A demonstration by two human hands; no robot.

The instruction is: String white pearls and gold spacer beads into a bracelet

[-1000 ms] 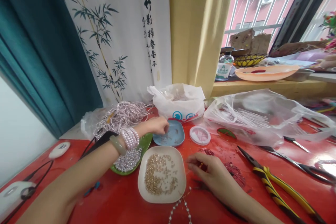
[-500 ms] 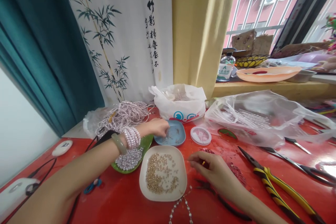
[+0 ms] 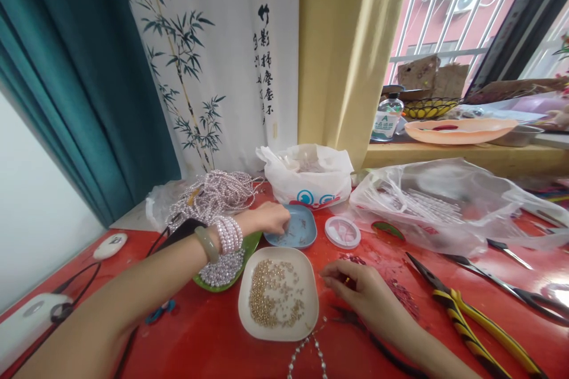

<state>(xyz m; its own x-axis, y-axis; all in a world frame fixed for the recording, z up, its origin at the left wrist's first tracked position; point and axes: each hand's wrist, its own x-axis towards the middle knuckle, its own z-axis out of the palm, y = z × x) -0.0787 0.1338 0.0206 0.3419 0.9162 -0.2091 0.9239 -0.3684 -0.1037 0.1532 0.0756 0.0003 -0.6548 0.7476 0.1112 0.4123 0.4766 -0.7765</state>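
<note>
Overlapping blue dish (image 3: 297, 237): left hand (image 3: 272, 218), grip hidden; right hand (image 3: 359, 284), fingers (image 3: 340, 268) curled, hold unclear.

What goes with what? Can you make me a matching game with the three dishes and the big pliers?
Things:
1. Cream dish
2. Big pliers
3. Blue dish
4. Green dish

Clues:
A. Has the person's left hand at it
B. Holds shiny, pale purple beads
C. Holds gold beads
D. Has yellow and black handles

Right pairs:
1-C
2-D
3-A
4-B
</note>
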